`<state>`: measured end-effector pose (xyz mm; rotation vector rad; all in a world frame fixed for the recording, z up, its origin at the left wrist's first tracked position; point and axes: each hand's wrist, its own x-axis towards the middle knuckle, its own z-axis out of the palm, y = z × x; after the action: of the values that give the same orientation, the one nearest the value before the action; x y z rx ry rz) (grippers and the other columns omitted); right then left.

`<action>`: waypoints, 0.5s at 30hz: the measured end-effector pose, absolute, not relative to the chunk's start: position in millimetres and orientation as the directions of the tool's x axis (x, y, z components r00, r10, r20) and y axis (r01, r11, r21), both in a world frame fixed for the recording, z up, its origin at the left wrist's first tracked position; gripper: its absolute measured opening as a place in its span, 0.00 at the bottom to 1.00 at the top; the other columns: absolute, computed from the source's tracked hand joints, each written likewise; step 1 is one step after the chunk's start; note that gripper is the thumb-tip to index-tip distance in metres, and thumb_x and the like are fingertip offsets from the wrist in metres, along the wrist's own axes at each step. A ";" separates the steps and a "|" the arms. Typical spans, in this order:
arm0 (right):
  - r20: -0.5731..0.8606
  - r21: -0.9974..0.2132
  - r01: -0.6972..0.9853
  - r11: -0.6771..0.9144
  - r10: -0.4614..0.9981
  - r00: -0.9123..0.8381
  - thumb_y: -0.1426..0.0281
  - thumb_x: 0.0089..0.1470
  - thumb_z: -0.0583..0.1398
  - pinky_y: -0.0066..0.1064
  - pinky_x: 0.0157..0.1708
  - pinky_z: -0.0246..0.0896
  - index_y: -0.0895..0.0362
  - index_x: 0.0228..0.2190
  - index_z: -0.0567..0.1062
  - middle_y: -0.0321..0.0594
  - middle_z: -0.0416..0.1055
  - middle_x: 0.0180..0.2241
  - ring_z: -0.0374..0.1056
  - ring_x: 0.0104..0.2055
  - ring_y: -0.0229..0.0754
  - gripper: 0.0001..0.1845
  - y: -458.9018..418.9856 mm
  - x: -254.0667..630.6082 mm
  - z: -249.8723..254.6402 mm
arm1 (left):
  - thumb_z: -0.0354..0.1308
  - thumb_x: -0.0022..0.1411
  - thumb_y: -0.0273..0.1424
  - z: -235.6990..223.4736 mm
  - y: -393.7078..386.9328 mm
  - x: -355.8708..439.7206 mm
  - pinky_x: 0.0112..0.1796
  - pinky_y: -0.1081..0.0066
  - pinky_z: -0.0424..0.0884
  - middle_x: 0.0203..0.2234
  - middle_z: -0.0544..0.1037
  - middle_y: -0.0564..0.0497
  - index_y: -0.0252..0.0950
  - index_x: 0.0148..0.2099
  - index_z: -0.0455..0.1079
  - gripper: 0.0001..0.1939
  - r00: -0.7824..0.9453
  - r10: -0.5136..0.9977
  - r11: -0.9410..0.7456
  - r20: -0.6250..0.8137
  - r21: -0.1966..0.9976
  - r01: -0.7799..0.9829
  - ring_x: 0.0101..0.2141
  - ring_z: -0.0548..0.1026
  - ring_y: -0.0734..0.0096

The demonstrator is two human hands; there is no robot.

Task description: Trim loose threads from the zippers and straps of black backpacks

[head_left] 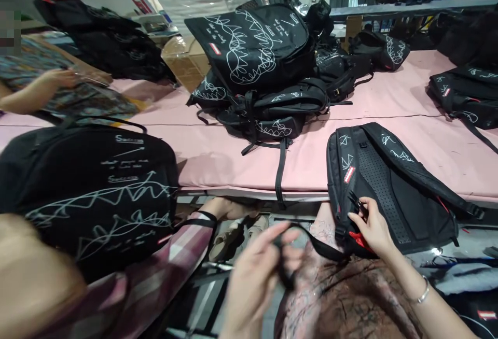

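Observation:
A black backpack (392,188) lies back-side up at the near edge of the pink table (389,106), its lower end hanging over my lap. My right hand (372,227) pinches a small black buckle at the backpack's lower left edge. My left hand (257,271) is blurred, with its fingers closed around a black strap (319,245) that runs from the backpack's bottom.
A pile of black backpacks (264,69) with white scribble print fills the table's middle. More lie at the right (467,90) and far left (109,43). Another backpack (93,194) sits at my left, against a co-worker's plaid sleeve (171,266). Another person's hand (54,80) rests at far left.

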<state>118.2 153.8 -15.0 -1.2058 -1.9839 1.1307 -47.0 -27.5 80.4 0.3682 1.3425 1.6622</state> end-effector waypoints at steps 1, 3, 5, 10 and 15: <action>0.041 -0.888 0.396 0.234 0.898 -0.439 0.61 0.53 0.54 0.32 0.34 0.59 0.56 0.43 0.61 0.39 0.67 0.33 0.65 0.33 0.43 0.18 148.6 125.3 -13.4 | 0.63 0.51 0.33 72.4 -13.4 -39.1 0.37 0.65 0.74 0.50 0.69 0.38 0.35 0.54 0.64 0.28 -0.442 0.833 0.059 -0.333 0.847 -0.528 0.39 0.75 0.58; 0.081 -0.916 0.321 0.239 0.896 -0.436 0.64 0.56 0.52 0.33 0.38 0.59 0.56 0.41 0.63 0.42 0.68 0.36 0.66 0.38 0.44 0.12 137.9 140.8 -9.7 | 0.65 0.47 0.27 56.1 7.5 -22.0 0.41 0.66 0.72 0.57 0.62 0.40 0.41 0.56 0.62 0.33 -0.270 0.889 0.131 -0.371 0.769 -0.626 0.45 0.73 0.53; 0.134 -0.919 0.266 0.292 0.864 -0.486 0.67 0.57 0.52 0.32 0.38 0.60 0.55 0.39 0.66 0.42 0.68 0.36 0.66 0.39 0.43 0.08 128.0 155.6 -5.3 | 0.65 0.47 0.23 41.0 18.0 -8.7 0.43 0.67 0.69 0.61 0.55 0.44 0.47 0.57 0.60 0.35 -0.164 0.913 0.178 -0.374 0.726 -0.664 0.51 0.68 0.52; 0.265 -0.871 0.119 0.476 0.661 -0.702 0.72 0.55 0.53 0.32 0.32 0.60 0.54 0.40 0.67 0.42 0.68 0.34 0.65 0.35 0.43 0.09 115.5 173.6 4.7 | 0.62 0.47 0.20 22.4 20.1 -4.4 0.48 0.64 0.65 0.62 0.52 0.48 0.51 0.57 0.59 0.37 -0.061 0.939 0.217 -0.340 0.719 -0.660 0.54 0.64 0.54; 0.212 -0.833 0.185 0.521 0.610 -0.763 0.75 0.54 0.53 0.31 0.30 0.57 0.56 0.38 0.69 0.40 0.67 0.30 0.63 0.32 0.42 0.09 118.5 163.7 10.2 | 0.61 0.48 0.20 27.5 18.1 -9.3 0.50 0.62 0.63 0.61 0.54 0.45 0.48 0.60 0.55 0.39 -0.019 0.944 0.255 -0.330 0.762 -0.595 0.54 0.64 0.55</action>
<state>163.7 118.5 10.2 -0.6478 -2.2775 1.1657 -9.3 18.1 27.5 0.4645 0.9549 1.2948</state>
